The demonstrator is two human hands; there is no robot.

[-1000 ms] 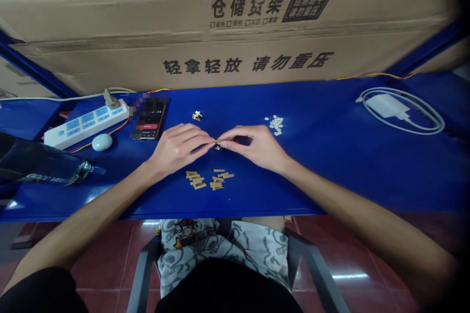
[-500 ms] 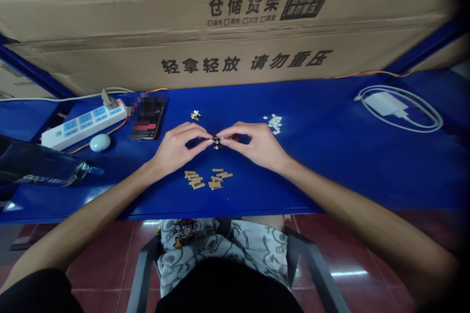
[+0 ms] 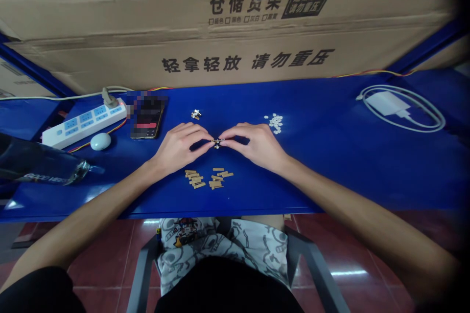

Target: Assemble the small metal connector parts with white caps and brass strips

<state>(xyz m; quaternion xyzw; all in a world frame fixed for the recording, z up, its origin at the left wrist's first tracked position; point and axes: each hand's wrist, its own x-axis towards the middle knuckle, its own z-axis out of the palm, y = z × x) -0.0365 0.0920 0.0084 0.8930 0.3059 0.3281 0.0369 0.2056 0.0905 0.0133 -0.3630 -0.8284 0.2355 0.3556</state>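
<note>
My left hand [image 3: 179, 146] and my right hand [image 3: 260, 145] meet over the middle of the blue table [image 3: 316, 166]. Thumb and forefinger of each pinch opposite ends of a small thin tan-and-white piece [image 3: 217, 141]. Just under it shows a tiny dark and white part; whether the two are joined I cannot tell. Nearer to me lie two loose groups of flat tan strips, the left group [image 3: 194, 178] and the right group [image 3: 217, 181]. Beyond my left hand is a little cluster of white and brass-coloured parts [image 3: 196, 114]. Small white pieces [image 3: 275, 122] lie scattered past my right hand.
On the left are a power strip [image 3: 84, 124], a phone [image 3: 149, 117], a pale rounded case [image 3: 100, 142] and a dark bottle [image 3: 36, 161] on its side. A white charger [image 3: 387, 103] with coiled cable lies far right. Cardboard [image 3: 128, 19] stands behind the table.
Both hands keep their pinch, and the small piece between them has tilted or turned slightly. The fingertips have shifted a little; the loose parts on the table lie unchanged.
</note>
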